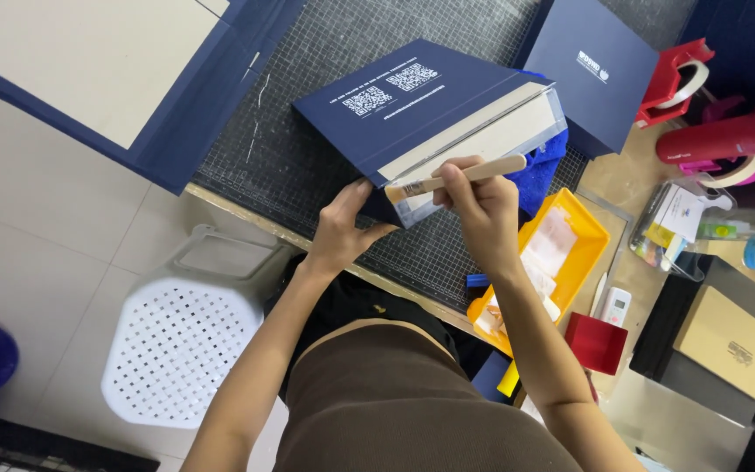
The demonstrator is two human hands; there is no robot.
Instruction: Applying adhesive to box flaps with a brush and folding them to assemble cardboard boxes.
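A navy blue box [412, 105] with a grey board edge stands tilted on the black grid cutting mat [308, 114]. My left hand [342, 227] steadies the box's near corner from below. My right hand [482, 205] is shut on a wooden-handled brush [465, 175], whose bristle end touches the box's near edge. A blue cloth [542, 170] lies behind my right hand, beside the box.
A yellow tray [592, 232] with white paste stands right of my hand. A navy lid [592, 65], red tape dispenser [675, 83], red bottle [727, 135], small red box [596, 343] and brown-topped box [736, 345] crowd the right. A large navy board [133, 79] and white stool [185, 341] lie left.
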